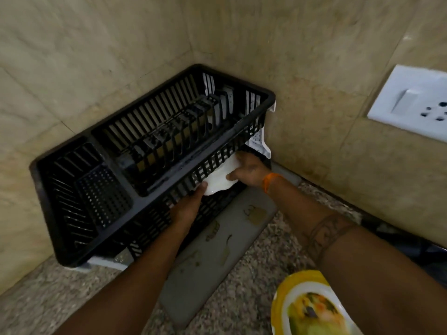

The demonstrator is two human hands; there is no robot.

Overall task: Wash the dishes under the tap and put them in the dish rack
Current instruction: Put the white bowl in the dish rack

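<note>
Both arms extended forward to black dish rack [154, 151] in the counter [266, 274] corner. Left hand [187, 206] and right hand [249, 170] each pinch an edge of a white dish [220, 177], held against the rack's front wall. Grip: narrow, thumbs on top.

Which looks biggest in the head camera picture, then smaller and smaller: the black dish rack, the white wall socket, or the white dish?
1. Black dish rack, by far the biggest.
2. White wall socket.
3. White dish, though both hands partly cover it.

rack [154, 141] slots open, wall corner [193, 54] behind
</note>
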